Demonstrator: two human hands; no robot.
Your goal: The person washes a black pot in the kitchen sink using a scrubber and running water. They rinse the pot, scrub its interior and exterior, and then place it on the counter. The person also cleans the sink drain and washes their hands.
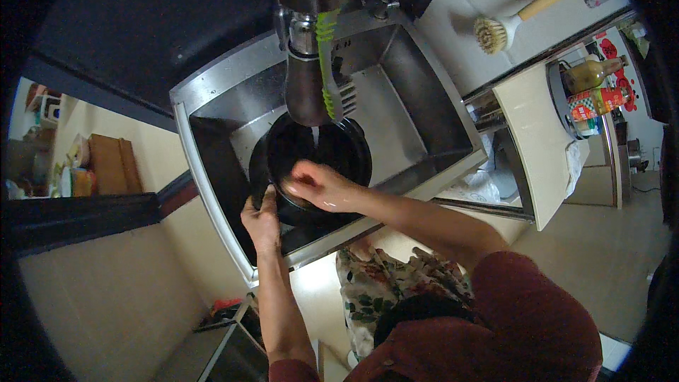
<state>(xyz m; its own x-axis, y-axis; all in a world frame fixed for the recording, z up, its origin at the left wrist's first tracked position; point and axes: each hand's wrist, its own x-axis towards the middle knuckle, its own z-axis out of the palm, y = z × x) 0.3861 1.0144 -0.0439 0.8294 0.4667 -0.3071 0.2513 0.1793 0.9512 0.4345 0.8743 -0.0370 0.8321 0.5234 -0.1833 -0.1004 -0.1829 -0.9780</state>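
Observation:
A round black pot stands in the stainless steel sink, below the faucet. A thin stream of water runs from the spout into it. My left hand grips the pot's near left rim, thumb on the edge and the other fingers partly hidden. Inside the near part of the pot is my right hand, wet and blurred, its fingers curled. Whether it holds anything is hidden. A bright green coiled strip hangs along the faucet, with grey tines beside its lower end.
A dish brush with a wooden handle lies on the counter right of the sink. Farther right, glass bottles stand on a dark round tray. An open drawer holds plastic bags. At far left a brown wooden board leans upright.

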